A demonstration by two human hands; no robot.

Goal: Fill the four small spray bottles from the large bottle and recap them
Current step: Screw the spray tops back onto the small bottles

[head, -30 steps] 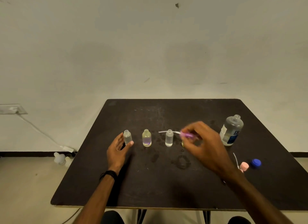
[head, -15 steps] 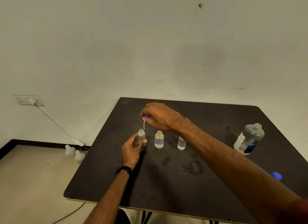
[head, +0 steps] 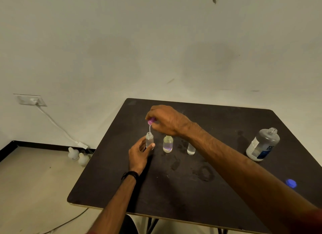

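Left hand (head: 139,152) grips leftmost small bottle (head: 149,141) mid-table; right hand (head: 167,120) pinches purple spray cap (head: 150,120) above it, tube entering neck.

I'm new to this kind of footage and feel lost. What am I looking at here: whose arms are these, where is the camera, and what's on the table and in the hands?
There is no machine here: a person wears a camera on the head, looking down at their own arms over a dark table. The left hand steadies a small open bottle. The right hand pinches a purple spray cap, its thin tube hanging just above that bottle's mouth. Two more small bottles stand uncapped beside it. A large uncapped bottle stands far right, and a blue cap lies nearer the person.
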